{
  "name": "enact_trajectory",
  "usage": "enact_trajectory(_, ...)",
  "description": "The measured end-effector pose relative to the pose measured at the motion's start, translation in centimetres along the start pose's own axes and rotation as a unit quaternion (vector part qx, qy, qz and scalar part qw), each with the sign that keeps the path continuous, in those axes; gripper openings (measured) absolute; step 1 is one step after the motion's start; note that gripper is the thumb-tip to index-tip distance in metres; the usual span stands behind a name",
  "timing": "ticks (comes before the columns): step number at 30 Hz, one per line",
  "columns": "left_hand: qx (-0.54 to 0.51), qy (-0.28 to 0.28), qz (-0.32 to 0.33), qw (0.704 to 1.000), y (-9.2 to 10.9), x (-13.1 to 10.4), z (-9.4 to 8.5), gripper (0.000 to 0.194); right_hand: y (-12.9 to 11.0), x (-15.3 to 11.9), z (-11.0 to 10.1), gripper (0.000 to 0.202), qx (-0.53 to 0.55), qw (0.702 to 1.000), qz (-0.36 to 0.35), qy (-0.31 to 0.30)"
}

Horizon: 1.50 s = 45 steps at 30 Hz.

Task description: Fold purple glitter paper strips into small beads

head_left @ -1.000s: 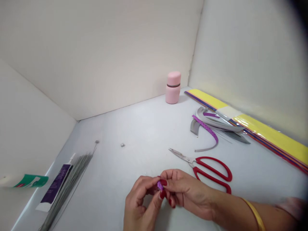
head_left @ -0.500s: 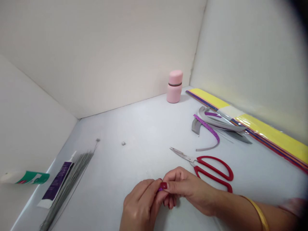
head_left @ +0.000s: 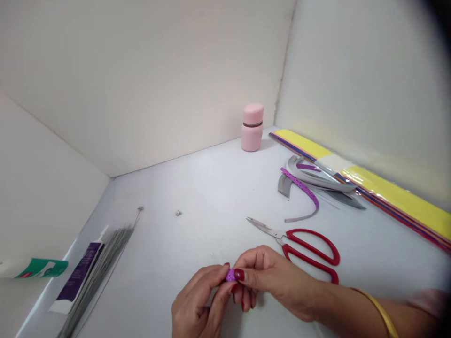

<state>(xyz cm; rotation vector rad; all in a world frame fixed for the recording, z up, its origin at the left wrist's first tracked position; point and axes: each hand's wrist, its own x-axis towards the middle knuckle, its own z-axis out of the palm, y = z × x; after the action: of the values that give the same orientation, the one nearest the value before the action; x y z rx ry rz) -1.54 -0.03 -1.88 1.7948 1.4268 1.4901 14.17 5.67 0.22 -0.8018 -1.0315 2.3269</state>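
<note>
A small purple rolled piece (head_left: 230,275) is held between the fingertips of both hands, low in the middle of the view. My left hand (head_left: 202,298) pinches it from the left with thumb and forefinger. From the right, my right hand (head_left: 262,277) grips it between thumb and fingers. Red-handled scissors (head_left: 282,234) lie just beyond my right hand, blades pointing left. Behind them a curved purple strip (head_left: 305,188) rests beside a bundle of grey strips (head_left: 317,178).
A pink bottle (head_left: 252,127) stands near the back wall. Packaged coloured sheets (head_left: 380,183) lie along the right wall. At left are a purple tube (head_left: 79,272), thin wires (head_left: 102,272) and a green tube (head_left: 47,267). A tiny silvery piece (head_left: 178,213) sits mid-table.
My left fingers have opened out a little and shifted left, so more of the purple piece shows. The whole view has moved slightly.
</note>
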Motion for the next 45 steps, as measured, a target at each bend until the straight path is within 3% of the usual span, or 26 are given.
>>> enact_trajectory(3, 0.001, -0.010, 0.022, 1.000, 0.0, 0.1, 0.1, 0.016, 0.0, 0.0, -0.1, 0.032, -0.005, 1.000, 0.003, 0.004)
enact_trajectory(9, 0.100, -0.019, 0.089, 0.991, 0.7, 0.4, 0.1, 0.020, 0.3, 0.2, -0.1, 0.031, -0.019, 0.999, -0.017, 0.026)
enact_trajectory(14, 0.052, -0.045, 0.044, 0.997, 0.4, 0.3, -0.1, 0.035, 0.4, 0.3, -0.2, 0.035, -0.010, 0.999, -0.026, 0.032)
enact_trajectory(19, 0.010, -0.073, -0.010, 0.997, 0.2, 0.3, -0.1, 0.026, 0.2, 0.2, -0.1, 0.033, -0.017, 0.999, -0.011, 0.040)
enact_trajectory(22, -0.003, -0.056, -0.039, 0.998, 0.2, 0.3, -0.1, 0.029, 0.0, 0.2, 0.1, 0.031, -0.020, 0.998, -0.015, 0.056)
enact_trajectory(25, -0.023, -0.053, -0.042, 0.997, 0.2, 0.4, -0.2, 0.023, -0.2, 0.1, 0.1, 0.032, -0.028, 0.998, -0.020, 0.051)
enact_trajectory(32, -0.057, -0.108, -0.054, 0.991, 0.7, 0.9, -0.2, 0.022, -0.3, 0.2, -0.2, 0.037, -0.087, 0.996, -0.007, 0.013)
enact_trajectory(36, -0.037, -0.103, -0.062, 0.992, 0.8, 0.8, 0.0, 0.020, 0.0, 0.3, -0.2, 0.035, -0.084, 0.996, -0.030, 0.028)
enact_trajectory(45, -0.113, -0.107, -0.126, 0.980, 0.7, 1.0, -0.1, 0.017, -0.3, 0.1, 0.1, 0.035, -0.066, 0.997, -0.009, 0.027)
